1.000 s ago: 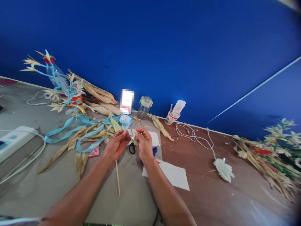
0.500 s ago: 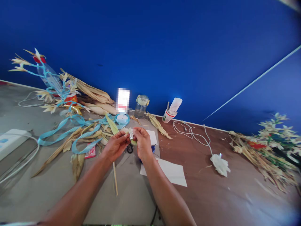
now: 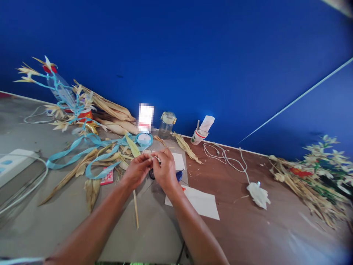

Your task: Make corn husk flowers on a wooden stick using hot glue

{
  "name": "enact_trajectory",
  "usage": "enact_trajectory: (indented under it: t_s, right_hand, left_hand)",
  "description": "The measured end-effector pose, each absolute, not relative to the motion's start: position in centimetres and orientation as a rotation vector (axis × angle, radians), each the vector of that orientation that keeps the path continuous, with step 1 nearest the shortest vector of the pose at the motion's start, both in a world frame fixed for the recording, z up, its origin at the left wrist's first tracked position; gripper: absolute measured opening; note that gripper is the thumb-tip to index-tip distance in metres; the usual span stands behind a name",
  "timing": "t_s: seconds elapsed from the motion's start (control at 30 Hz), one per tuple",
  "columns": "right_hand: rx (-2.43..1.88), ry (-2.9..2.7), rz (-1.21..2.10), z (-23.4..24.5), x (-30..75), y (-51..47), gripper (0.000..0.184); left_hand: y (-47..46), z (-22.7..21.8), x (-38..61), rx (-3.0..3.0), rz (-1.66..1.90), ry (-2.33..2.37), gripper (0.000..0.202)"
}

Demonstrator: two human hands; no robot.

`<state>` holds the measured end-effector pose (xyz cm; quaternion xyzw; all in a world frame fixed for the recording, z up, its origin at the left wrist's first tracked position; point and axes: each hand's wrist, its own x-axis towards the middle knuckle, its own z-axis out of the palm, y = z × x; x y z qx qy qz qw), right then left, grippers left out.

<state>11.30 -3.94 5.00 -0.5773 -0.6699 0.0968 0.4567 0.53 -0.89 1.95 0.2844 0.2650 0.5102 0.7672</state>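
My left hand [image 3: 138, 170] and my right hand [image 3: 165, 168] meet fingertip to fingertip over the middle of the table. Both are closed in a pinch on a small whitish piece [image 3: 158, 160], most of it hidden by my fingers, so its kind cannot be made out. A green-yellow corn husk leaf [image 3: 132, 145] rises just behind my left hand. Under the hands a black ring-shaped thing [image 3: 151, 174] partly shows. A thin pale stick [image 3: 136, 209] lies below my left wrist. Close to my right wrist are a dark blue thing [image 3: 179, 175] and white paper [image 3: 202, 204].
Blue ribbon [image 3: 67, 158] and dried husks [image 3: 91, 193] spread to the left, near a power strip [image 3: 15, 162]. A glass jar [image 3: 166, 127] and paper cup [image 3: 198, 137] stand by the blue wall. White cable [image 3: 227, 158] and husk flowers [image 3: 322, 158] are at right.
My right hand has turned and its fingers have closed further over the whitish piece, which showed more plainly before. My left hand stays nearly in place. The view has shifted slightly.
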Motion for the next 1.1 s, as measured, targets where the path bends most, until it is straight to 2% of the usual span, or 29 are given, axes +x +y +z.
enact_trajectory:
  t_s: [0.43, 0.83, 1.0, 1.1]
  right_hand:
    - [-1.443, -1.663, 0.21, 4.7, 10.9, -4.0, 0.013]
    - [-1.367, -1.487, 0.374, 5.9, 11.8, -4.0, 0.017]
    - [-1.37, -1.361, 0.562, 6.2, 13.7, -3.4, 0.017]
    - [-1.348, -1.323, 0.902, 6.0, 14.9, -3.1, 0.025]
  left_hand:
    - [-1.1, 2.5, 0.6, 0.576, 1.121, 0.574, 0.016]
    - [-1.0, 2.2, 0.5, 0.59, 1.08, 0.553, 0.012]
    - [-1.0, 1.7, 0.5, 0.699, 1.013, 0.566, 0.012]
    - [-1.2, 1.8, 0.4, 0.785, 0.965, 0.578, 0.012]
